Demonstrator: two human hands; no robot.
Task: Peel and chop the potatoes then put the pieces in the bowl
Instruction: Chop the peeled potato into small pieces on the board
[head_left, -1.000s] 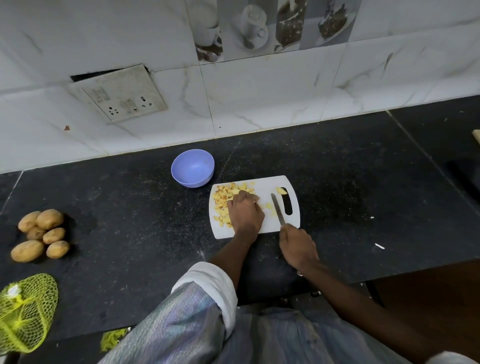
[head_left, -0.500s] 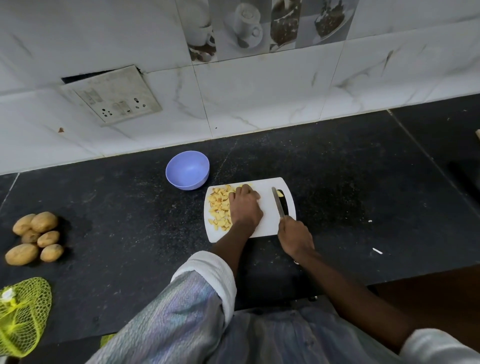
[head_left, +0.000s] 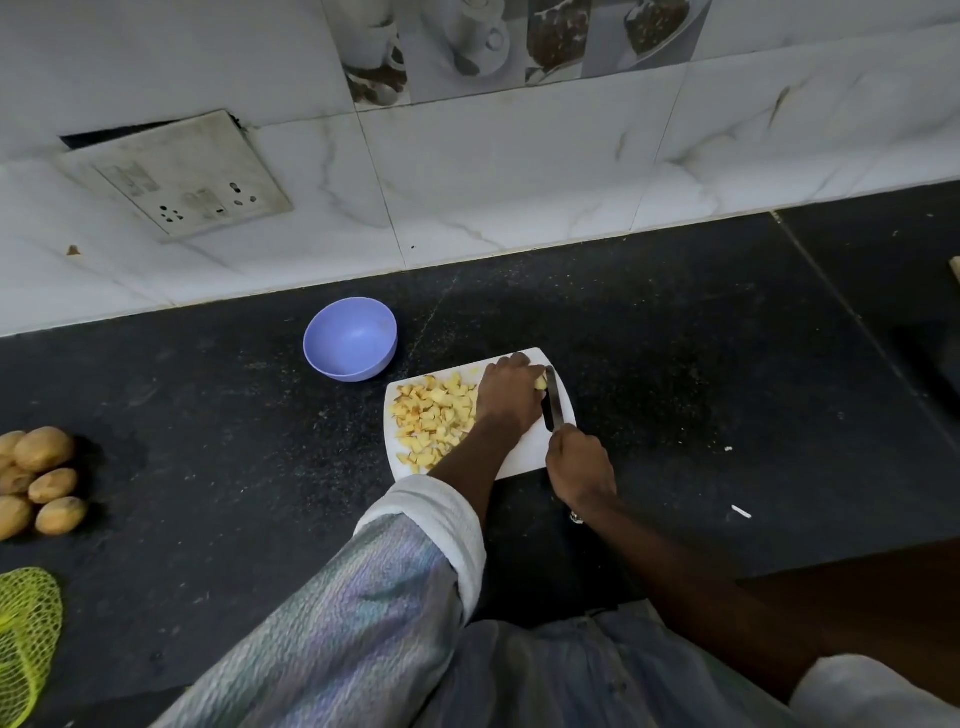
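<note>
The right hand (head_left: 581, 465) grips the knife (head_left: 554, 397); the left hand (head_left: 506, 391) holds what looks like a last potato bit (head_left: 541, 383) against the blade. Chopped pieces (head_left: 434, 415) cover the cutting board (head_left: 530, 449), while beyond it the bowl (head_left: 350, 339) holds nothing and unpeeled potatoes (head_left: 39, 478) wait.

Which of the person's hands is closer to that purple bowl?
The left. The left hand rests on the cutting board, to the right of the purple bowl and nearer the person. The right hand, gripping the knife, is farther off.
</note>
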